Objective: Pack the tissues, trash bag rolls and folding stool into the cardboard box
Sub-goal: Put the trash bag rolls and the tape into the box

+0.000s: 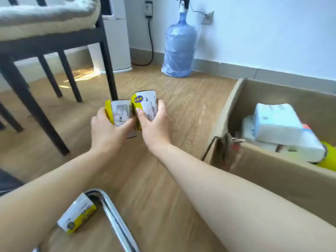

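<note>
My left hand [107,132] grips a yellow-and-white trash bag roll [121,112] over the wooden floor. Beside it, my right hand [154,124] grips a second trash bag roll [146,103], the two rolls almost touching. A third trash bag roll [78,214] lies on the floor near me, under my left forearm, against the chrome tube of the folding stool [116,220]. The open cardboard box [272,171] stands to the right. Inside it lie stacked white tissue packs [276,122] and a yellow roll end [328,159].
A black-legged chair [107,57] with a cream cushion stands at the left, one leg just behind the rolls. A blue water bottle [179,46] wrapped in plastic and a white appliance [116,39] stand by the far wall, with a cable along the floor.
</note>
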